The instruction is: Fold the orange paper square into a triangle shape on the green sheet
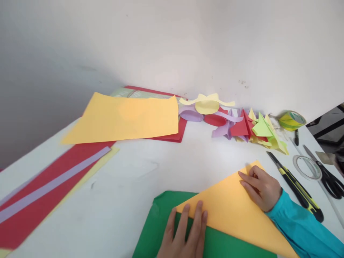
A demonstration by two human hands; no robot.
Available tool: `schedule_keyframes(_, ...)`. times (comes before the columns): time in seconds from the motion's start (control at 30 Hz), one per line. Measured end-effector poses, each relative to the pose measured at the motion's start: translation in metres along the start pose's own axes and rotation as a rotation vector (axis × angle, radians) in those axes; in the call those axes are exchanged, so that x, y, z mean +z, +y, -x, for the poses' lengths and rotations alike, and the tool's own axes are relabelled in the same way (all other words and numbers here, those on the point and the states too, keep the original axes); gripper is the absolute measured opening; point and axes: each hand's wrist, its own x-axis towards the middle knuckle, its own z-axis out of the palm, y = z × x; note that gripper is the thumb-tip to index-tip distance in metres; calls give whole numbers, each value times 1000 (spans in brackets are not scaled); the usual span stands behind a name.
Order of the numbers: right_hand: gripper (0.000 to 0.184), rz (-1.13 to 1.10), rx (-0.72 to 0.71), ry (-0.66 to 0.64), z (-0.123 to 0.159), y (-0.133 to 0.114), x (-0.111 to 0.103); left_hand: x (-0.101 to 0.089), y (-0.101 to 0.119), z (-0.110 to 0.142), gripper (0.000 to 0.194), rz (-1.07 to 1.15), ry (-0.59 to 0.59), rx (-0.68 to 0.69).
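Head view: both hands [188, 229] [262, 188] touch orange paper [224, 204] over green sheet [154, 225].

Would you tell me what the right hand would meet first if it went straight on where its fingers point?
Beyond the folded orange sheet under it, the right hand would probably first meet the red paper at the back, though depth and exact line are unclear.

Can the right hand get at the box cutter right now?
Probably yes: the box cutter lies uncovered beside the right hand, with nothing seen between them, though the fingers would have to leave the orange sheet.
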Motion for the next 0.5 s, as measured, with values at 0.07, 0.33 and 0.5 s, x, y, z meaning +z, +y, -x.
schedule_keyframes(0.07,26,16,-10,-2,0,1,0,-2,2,1,44,-8,-40,-23)
schedule_keyframes(0.33,29,92,-20,-5,-1,0,2,-11,-6,5,75,-24,-85,-80)
schedule_keyframes(0.5,31,81,3,-16,0,2,3,-23,-12,-2,94,19,-39,-105)
